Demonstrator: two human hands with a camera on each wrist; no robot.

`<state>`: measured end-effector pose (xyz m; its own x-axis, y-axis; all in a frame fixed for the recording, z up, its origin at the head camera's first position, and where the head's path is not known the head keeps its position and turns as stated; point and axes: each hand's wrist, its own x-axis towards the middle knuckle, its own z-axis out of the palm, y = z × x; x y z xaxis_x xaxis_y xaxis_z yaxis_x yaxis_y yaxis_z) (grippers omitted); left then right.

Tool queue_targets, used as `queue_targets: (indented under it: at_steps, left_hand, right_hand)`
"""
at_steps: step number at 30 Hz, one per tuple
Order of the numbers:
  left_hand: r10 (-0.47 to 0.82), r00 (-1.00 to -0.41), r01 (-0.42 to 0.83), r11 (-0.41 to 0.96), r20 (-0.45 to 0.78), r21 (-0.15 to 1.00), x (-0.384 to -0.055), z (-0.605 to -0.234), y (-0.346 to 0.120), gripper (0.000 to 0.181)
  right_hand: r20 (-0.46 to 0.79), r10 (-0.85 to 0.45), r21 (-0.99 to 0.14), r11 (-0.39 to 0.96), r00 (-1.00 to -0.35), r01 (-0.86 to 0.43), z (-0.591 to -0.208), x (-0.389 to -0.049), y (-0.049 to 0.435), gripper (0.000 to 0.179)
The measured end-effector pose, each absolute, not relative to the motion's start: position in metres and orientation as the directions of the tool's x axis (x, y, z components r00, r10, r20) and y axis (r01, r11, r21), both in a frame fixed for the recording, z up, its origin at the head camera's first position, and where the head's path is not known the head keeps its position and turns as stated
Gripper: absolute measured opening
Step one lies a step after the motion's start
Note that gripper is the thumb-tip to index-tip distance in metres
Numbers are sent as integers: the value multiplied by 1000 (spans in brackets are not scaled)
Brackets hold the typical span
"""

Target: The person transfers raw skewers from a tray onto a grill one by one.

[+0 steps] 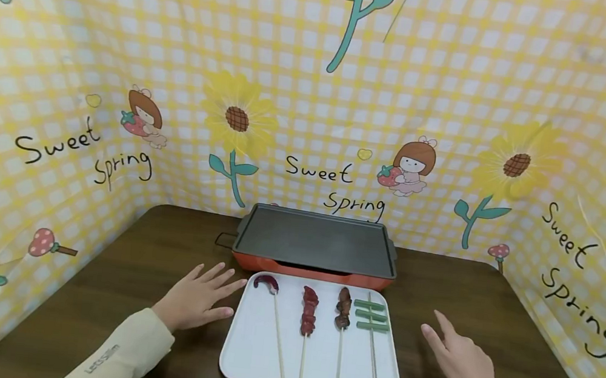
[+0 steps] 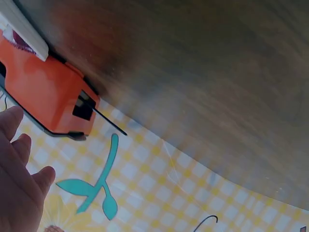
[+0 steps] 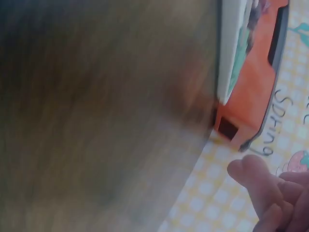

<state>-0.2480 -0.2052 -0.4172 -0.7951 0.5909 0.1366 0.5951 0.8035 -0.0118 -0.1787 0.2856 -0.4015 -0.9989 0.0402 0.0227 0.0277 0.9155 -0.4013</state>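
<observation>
My left hand (image 1: pixel 201 296) spreads its fingers beside the left edge of a white tray (image 1: pixel 249 354) and holds nothing. To the tray's right, my right hand (image 1: pixel 461 362) hovers apart from it, fingers extended and nothing gripped. Four skewers would be several: a dark red curled tentacle skewer (image 1: pixel 266 282), a red meat skewer (image 1: pixel 309 311), a brown meat skewer (image 1: pixel 343 308) and a green bean skewer (image 1: pixel 371 314) lie on the tray. Their sticks point toward me, past the near rim. Behind the tray stands an orange electric grill (image 1: pixel 295 269) with a dark flat plate (image 1: pixel 314 239).
The brown wooden table (image 1: pixel 101 291) reaches back to a yellow checked cloth (image 1: pixel 310 110) that hangs on three sides. A thin dark wire handle (image 2: pixel 108 120) sticks out at the grill's left end. The grill's right end (image 3: pixel 236 123) also shows in the right wrist view.
</observation>
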Motion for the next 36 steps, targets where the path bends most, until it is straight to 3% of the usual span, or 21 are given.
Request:
queue_targets:
  at_steps: [8,15,24,29,36]
  left_hand:
    - [623,-779,626,780,74,22,-245,-421,-198,60]
    - [632,-773,634,773,58,14,-245,-424,-195,58]
    - [640,-768,641,768,31,7,-244,-424,-194,54]
    - [637,-771,637,770,25,23,-246,-423,-197,48]
    - [637,-770,638,770,21,15,-253,-423,-197,48]
  right_hand:
    - [-51,34,-581,812,-998,57,-408,-170,260,62]
    - [-60,-19,-642,766,-998,24,-416,-161,238,50]
    - [-107,-229,-771,633,-968,-64,-429,-150,235,57]
    - [-190,-288,-749,660,-939,-51,-434,-152,234,62]
    - [-190,-286,-676,732,-939,-85,-437,-151,225,54]
